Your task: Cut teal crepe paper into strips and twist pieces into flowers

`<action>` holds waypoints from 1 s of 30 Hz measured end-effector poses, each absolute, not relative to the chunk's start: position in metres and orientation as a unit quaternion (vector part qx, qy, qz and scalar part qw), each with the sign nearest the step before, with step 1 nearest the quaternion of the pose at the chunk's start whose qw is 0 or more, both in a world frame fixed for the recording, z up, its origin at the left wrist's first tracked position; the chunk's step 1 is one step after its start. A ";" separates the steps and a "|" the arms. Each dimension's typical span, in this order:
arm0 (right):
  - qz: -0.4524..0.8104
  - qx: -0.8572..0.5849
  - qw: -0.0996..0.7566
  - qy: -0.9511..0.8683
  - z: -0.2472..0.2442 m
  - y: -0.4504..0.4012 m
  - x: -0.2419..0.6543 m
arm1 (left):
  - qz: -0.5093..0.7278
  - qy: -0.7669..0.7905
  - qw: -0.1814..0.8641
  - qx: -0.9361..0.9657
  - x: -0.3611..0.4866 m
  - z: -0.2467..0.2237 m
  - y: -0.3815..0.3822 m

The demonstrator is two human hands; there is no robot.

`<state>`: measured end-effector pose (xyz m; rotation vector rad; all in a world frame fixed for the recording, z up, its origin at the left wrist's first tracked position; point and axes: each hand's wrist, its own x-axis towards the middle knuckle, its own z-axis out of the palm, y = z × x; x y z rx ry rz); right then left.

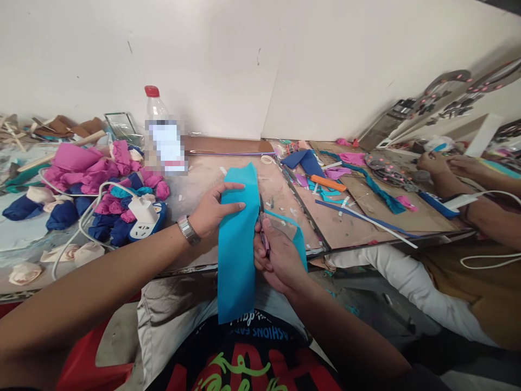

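Observation:
A wide strip of turquoise fabric (238,244) hangs from above the table edge down toward my lap. My left hand (214,209) grips its upper left side, thumb in front. In my right hand (280,255) is a pair of scissors (262,225), closed around by the fingers, with the blades pointing up along the fabric's right edge. Whether the blades are parted I cannot tell. A narrow turquoise offcut (300,244) curves out to the right behind my right hand.
Pink and navy fabric bundles (81,168) lie at left near a white-blue power strip (144,225) with cables. A bottle (152,100) and lit phone (166,144) stand behind. An orange cutter (328,182) lies among scraps at right. A co-worker's hands (443,163) are at far right.

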<state>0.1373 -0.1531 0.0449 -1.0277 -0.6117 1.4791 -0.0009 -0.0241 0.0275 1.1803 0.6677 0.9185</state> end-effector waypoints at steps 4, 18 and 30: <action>0.628 -0.445 0.581 -0.265 0.043 -0.154 0.137 | 0.412 0.299 0.692 0.511 0.000 0.029 -0.025; 0.618 -0.452 0.589 -0.261 0.037 -0.151 0.135 | 0.415 0.299 0.697 0.502 0.000 0.031 -0.026; 0.626 -0.433 0.594 -0.261 0.042 -0.157 0.135 | 0.398 0.283 0.737 0.468 -0.004 0.036 -0.026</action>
